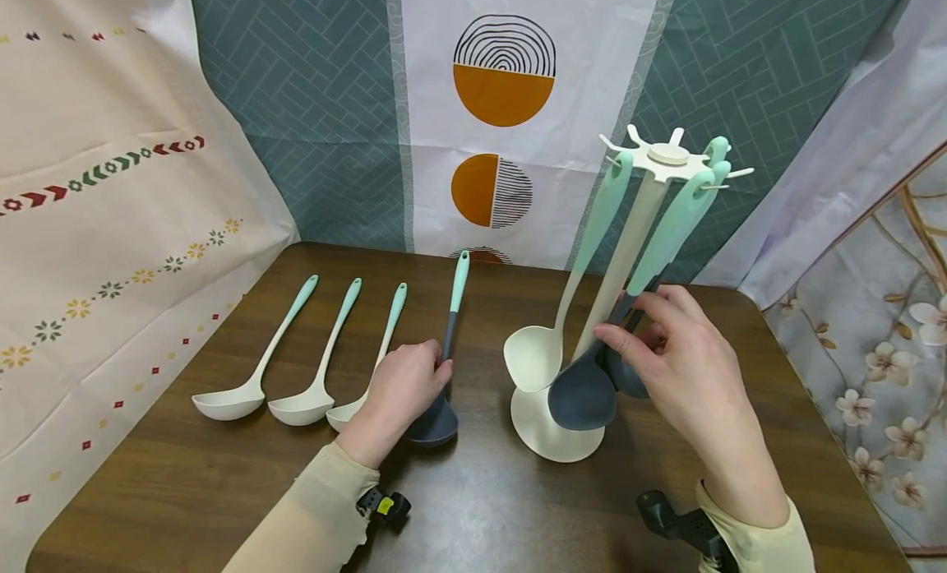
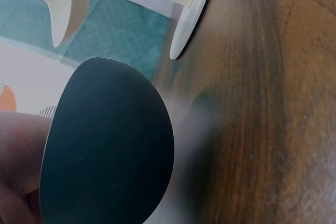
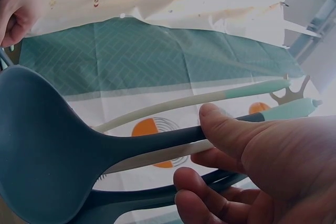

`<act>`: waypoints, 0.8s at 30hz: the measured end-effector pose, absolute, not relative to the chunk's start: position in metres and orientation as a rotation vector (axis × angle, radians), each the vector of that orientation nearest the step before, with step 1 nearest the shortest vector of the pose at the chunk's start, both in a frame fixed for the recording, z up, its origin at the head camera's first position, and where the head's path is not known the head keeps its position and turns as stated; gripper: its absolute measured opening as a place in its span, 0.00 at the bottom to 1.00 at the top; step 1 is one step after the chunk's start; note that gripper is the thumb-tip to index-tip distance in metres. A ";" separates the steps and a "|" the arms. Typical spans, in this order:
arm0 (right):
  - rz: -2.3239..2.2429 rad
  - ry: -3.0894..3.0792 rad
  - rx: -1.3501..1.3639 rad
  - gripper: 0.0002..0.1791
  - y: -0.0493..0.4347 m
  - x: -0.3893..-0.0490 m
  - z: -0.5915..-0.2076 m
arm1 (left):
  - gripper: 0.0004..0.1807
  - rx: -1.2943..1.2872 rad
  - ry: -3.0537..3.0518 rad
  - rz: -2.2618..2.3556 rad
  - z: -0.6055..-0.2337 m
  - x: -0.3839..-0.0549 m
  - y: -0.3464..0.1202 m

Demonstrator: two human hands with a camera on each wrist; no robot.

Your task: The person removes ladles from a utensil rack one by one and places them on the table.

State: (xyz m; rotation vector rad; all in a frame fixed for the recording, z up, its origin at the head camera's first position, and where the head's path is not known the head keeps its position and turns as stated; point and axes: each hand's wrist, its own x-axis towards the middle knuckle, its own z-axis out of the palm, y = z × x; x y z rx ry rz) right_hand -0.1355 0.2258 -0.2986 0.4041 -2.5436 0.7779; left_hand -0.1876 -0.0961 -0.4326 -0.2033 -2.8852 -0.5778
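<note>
My left hand [image 1: 407, 384] grips the dark blue-grey shaft of a ladle with a mint handle [image 1: 459, 281]. Its dark bowl [image 2: 107, 145] fills much of the left wrist view; whether it touches the table cannot be told. At the white utensil stand [image 1: 556, 429], my right hand [image 1: 684, 355] pinches the shaft of a dark ladle [image 1: 584, 392] hanging from the top hooks. Thumb and index finger lie around that shaft [image 3: 163, 139] in the right wrist view. Another dark utensil [image 3: 142, 199] hangs behind it, close to the other fingers. A white ladle [image 1: 534, 358] hangs on the stand's left side.
Three white ladles with mint handles lie on the left of the brown table [image 1: 518, 515]: one farthest left [image 1: 233, 402], one beside it [image 1: 303, 407], one partly behind my left hand [image 1: 345, 414]. Patterned cloths [image 1: 318, 129] enclose the back and sides.
</note>
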 end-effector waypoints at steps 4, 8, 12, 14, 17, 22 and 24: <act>0.780 -2.545 0.405 0.21 0.226 -0.136 -0.299 | 0.15 -0.196 -2.902 -0.563 -0.432 -0.189 -0.095; 0.788 -2.551 0.408 0.22 0.226 -0.137 -0.299 | 0.15 -0.191 -2.921 -0.557 -0.433 -0.190 -0.094; 0.785 -2.548 0.408 0.22 0.226 -0.137 -0.299 | 0.14 -0.186 -2.942 -0.555 -0.434 -0.192 -0.094; 0.783 -2.547 0.409 0.22 0.226 -0.137 -0.299 | 0.14 -0.178 -2.955 -0.552 -0.435 -0.192 -0.094; 0.783 -2.548 0.410 0.22 0.226 -0.137 -0.299 | 0.14 -0.170 -2.973 -0.546 -0.435 -0.193 -0.094; 0.781 -2.547 0.407 0.21 0.226 -0.136 -0.298 | 0.14 -0.169 -2.989 -0.543 -0.436 -0.195 -0.094; 0.782 -2.548 0.406 0.21 0.226 -0.136 -0.299 | 0.14 -0.171 -2.995 -0.543 -0.437 -0.196 -0.094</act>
